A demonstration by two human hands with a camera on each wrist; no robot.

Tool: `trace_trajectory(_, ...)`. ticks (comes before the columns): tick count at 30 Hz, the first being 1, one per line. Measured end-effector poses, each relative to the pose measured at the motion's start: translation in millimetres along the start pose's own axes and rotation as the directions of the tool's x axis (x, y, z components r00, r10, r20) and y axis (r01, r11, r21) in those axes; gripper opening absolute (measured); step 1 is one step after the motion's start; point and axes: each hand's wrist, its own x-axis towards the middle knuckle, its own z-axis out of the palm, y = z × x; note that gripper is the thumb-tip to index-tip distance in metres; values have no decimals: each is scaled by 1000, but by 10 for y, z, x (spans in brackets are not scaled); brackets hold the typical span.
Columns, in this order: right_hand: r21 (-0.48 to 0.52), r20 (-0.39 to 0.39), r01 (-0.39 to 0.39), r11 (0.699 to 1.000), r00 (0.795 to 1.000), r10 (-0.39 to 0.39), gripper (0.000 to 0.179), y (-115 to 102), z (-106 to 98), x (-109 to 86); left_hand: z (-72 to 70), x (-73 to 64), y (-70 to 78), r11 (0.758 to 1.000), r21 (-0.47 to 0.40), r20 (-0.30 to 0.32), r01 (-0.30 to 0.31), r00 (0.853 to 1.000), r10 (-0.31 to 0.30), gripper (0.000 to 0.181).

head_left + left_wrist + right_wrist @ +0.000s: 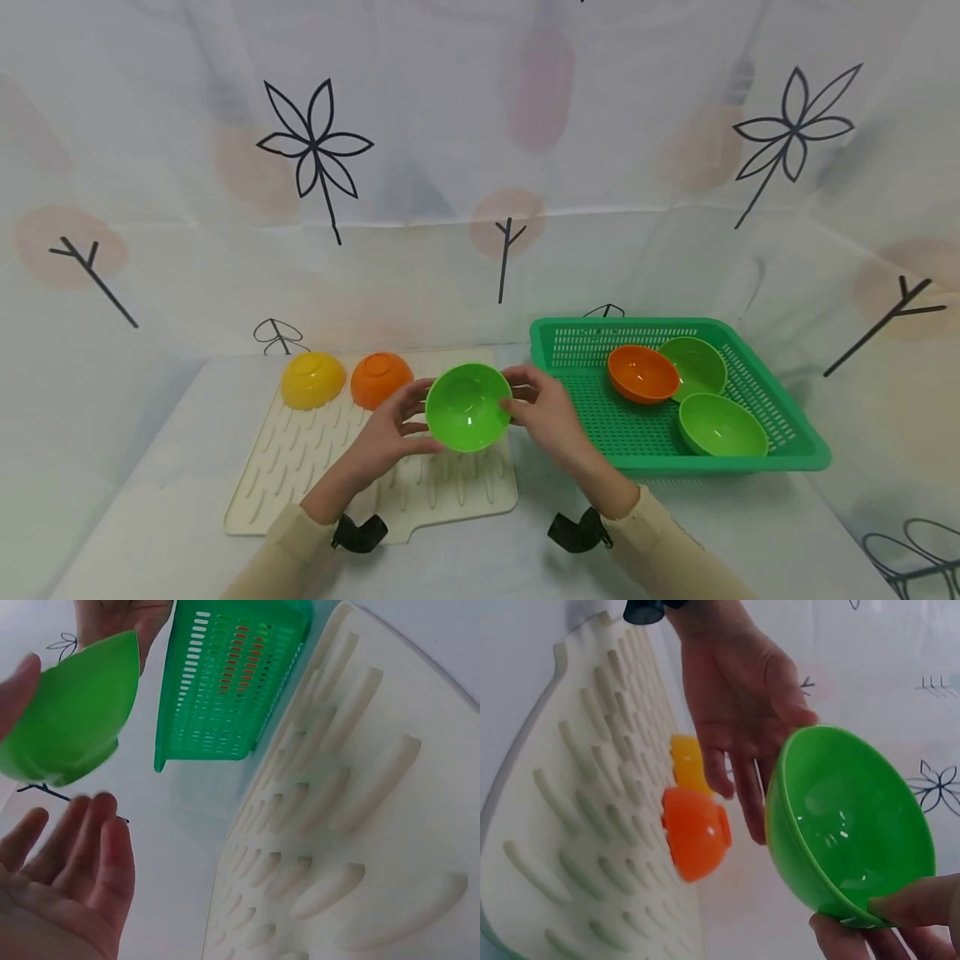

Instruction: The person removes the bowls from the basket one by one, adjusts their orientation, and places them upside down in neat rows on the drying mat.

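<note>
A light green bowl (pixel 468 408) is held up in front of me, its hollow facing the head camera. My right hand (pixel 542 408) grips its right side; in the right wrist view the thumb lies inside the rim and the fingers (pixel 840 937) lie outside. On the other side is my left hand (pixel 393 429), its fingers (pixel 90 840) spread and loosely bent beneath the bowl, with a gap showing in the left wrist view. Its thumb is right at the rim. Behind the left hand, a yellow bowl (pixel 312 381) and an orange bowl (pixel 379 380) sit upside down on a cream drying mat (pixel 300 483).
At the right stands a green perforated basket (pixel 795 457) holding an orange bowl (pixel 642 375) and two green bowls (pixel 723 427). The ridged mat lies under and left of the hands. A white patterned cloth (pixel 420 275) rises behind the table.
</note>
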Motion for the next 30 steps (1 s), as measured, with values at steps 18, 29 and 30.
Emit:
trace_trajectory(18, 122, 100, -6, 992, 995, -7, 46, 12, -8, -70, -108, -16, 137, 983, 72, 38, -171, 985, 168, 73)
trace_trajectory(29, 27, 187, -47, 999, 981, 41, 54, -46, 3, -103, -132, -31, 206, 933, 255, 29, -253, 967, 254, 77)
trace_trajectory(30, 19, 208, -54, 998, 977, 49, 56, -54, 1, -108, -131, -34, 211, 926, 278, 28, -257, 965, 260, 78)
